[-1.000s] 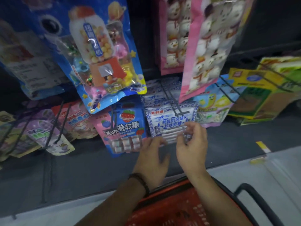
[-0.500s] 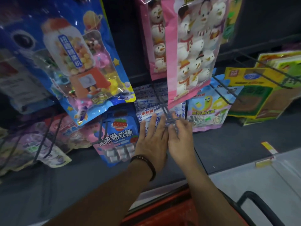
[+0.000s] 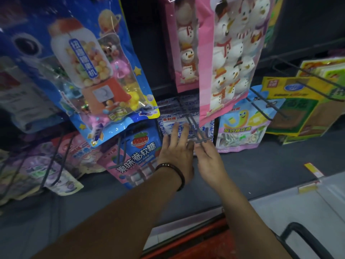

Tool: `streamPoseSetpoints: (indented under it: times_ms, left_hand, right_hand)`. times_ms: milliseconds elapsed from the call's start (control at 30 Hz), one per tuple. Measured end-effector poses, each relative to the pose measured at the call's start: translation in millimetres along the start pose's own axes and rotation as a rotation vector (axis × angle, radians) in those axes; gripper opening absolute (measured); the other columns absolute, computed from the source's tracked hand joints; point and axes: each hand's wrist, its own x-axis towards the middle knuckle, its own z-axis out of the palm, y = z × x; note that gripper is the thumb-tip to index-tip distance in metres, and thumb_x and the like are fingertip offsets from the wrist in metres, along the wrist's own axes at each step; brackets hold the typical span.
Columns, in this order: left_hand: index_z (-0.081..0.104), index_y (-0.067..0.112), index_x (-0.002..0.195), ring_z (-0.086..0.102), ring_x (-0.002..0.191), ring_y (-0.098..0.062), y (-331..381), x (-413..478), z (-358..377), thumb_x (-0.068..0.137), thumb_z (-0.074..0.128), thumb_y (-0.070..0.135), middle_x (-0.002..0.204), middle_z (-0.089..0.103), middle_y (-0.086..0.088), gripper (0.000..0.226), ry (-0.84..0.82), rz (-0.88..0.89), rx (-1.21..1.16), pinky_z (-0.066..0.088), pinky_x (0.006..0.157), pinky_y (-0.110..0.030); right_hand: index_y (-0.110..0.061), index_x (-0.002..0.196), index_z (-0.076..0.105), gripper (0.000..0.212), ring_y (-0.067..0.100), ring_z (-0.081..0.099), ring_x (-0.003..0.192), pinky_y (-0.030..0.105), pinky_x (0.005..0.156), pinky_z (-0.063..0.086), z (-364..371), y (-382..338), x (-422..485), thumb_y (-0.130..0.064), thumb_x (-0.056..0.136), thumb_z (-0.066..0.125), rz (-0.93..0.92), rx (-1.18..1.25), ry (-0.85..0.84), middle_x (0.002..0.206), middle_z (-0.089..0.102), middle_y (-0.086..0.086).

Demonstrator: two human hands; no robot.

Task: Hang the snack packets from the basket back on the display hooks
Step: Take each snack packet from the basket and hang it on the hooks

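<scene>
Hanging on a dark double-wire display hook [image 3: 203, 141] in the lower row, a blue-and-white patterned plastic snack packet [image 3: 167, 126] is sitting at the front of a stack of like packets.

The left hand [image 3: 175, 156], wearing a dark beaded bracelet [image 3: 179, 171] at the wrist, is lying against the packet's face. Its grip is spread, with straight fingers touching the printed front.

The right hand [image 3: 210, 163] is reaching to the hook's front crossbar, its fingertips [image 3: 204, 148] touching or just beside the bar. Whether its grip is pinching the wire cannot be told.

A blue-and-pink strawberry soft-candy packet [image 3: 138, 152] is hanging just left of the hands. A pastel marshmallow packet with a yellow worm figure [image 3: 240, 126] is hanging just right of them.

Above, a large blue gumball-machine toy bag [image 3: 97, 71] and pink snowman marshmallow bags [image 3: 229, 58] are hanging down over the lower row.

A red plastic basket [image 3: 196, 243] with a black handle [image 3: 306, 238] is showing below the forearms.
</scene>
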Motion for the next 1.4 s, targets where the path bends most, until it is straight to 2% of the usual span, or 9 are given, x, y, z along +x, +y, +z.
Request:
streamPoseSetpoints:
  times_ms: [167,267,333,467,667,967,1067,1133,1400]
  left_hand:
    - [0.02,0.023,0.166,-0.025,0.16,-0.036,4,-17,-16,0.095,0.062,0.038,0.173,-0.026,-0.004,0.083,-0.13,0.027,-0.093,0.006,0.132,-0.057]
    - [0.041,0.021,0.154,0.014,0.158,-0.04,4,-41,-30,0.098,0.056,0.031,0.167,0.022,-0.013,0.058,-0.18,0.034,-0.154,0.022,0.129,-0.053]
    - [0.056,0.026,0.136,0.046,0.137,-0.034,4,-60,-48,0.098,0.052,0.026,0.144,0.049,-0.008,0.039,-0.23,-0.022,-0.268,0.042,0.115,-0.048]
    - [0.06,0.03,0.094,0.065,0.097,-0.021,2,-92,-81,0.101,0.045,0.027,0.107,0.069,0.002,0.017,-0.163,-0.11,-0.631,0.058,0.089,-0.039]
    - [0.056,0.03,0.096,0.064,0.076,-0.012,9,-114,-156,0.106,0.052,0.043,0.093,0.068,0.006,0.017,0.138,-0.181,-0.948,0.051,0.061,-0.029]
    - [0.05,0.028,0.134,0.062,0.106,-0.01,22,-77,-238,0.097,0.071,0.042,0.117,0.062,0.015,0.045,0.416,-0.19,-1.153,0.049,0.088,-0.027]
    - [0.059,0.032,0.1,0.064,0.076,-0.015,19,-59,-244,0.103,0.061,0.037,0.085,0.066,0.009,0.006,0.465,-0.223,-1.108,0.046,0.063,-0.029]
    - [0.056,0.03,0.084,0.059,0.066,-0.015,16,-47,-244,0.105,0.057,0.035,0.073,0.061,0.006,0.021,0.475,-0.222,-1.12,0.043,0.058,-0.029]
    - [0.062,0.023,0.095,0.062,0.074,-0.023,-20,4,-246,0.106,0.051,0.032,0.079,0.064,0.001,0.019,0.471,-0.268,-1.054,0.052,0.068,-0.036]
  right_hand:
    - [-0.021,0.16,0.046,0.049,0.013,0.042,0.152,0.03,0.127,0.032,-13,-16,-10,-0.026,0.111,0.049,-0.013,-0.051,0.01,0.166,0.045,0.001]
    - [-0.018,0.161,0.044,0.049,0.007,0.058,0.129,0.011,0.105,0.043,-30,-28,-24,-0.014,0.112,0.051,-0.035,-0.074,0.113,0.152,0.053,-0.002]
    - [-0.018,0.159,0.045,0.048,-0.005,0.063,0.112,0.021,0.099,0.051,-43,-42,-37,-0.016,0.111,0.054,-0.026,-0.037,0.199,0.141,0.061,-0.001]
    - [-0.018,0.151,0.051,0.042,0.002,0.067,0.11,0.021,0.093,0.053,-69,-82,-62,-0.022,0.109,0.058,-0.067,-0.094,0.285,0.134,0.065,0.001]
    - [-0.028,0.148,0.053,0.042,0.015,0.06,0.125,0.051,0.104,0.055,-103,-150,-95,-0.026,0.107,0.062,-0.184,-0.254,0.278,0.136,0.051,-0.009]
    - [-0.055,0.165,0.013,0.082,0.024,0.007,0.166,0.041,0.126,0.034,-124,-228,-86,-0.018,0.106,0.056,-0.375,-0.672,0.005,0.177,-0.003,-0.009]
    - [-0.062,0.163,-0.002,0.1,0.028,-0.007,0.167,0.046,0.127,0.032,-119,-243,-73,-0.014,0.102,0.061,-0.347,-0.816,-0.075,0.176,-0.026,-0.012]
    - [-0.064,0.161,-0.008,0.105,0.031,-0.008,0.167,0.05,0.126,0.034,-115,-250,-61,-0.016,0.101,0.063,-0.337,-0.864,-0.083,0.175,-0.03,-0.01]
    - [-0.06,0.162,-0.015,0.108,0.033,-0.013,0.166,0.053,0.125,0.039,-97,-260,-14,-0.02,0.102,0.066,-0.278,-0.959,-0.12,0.175,-0.033,-0.006]
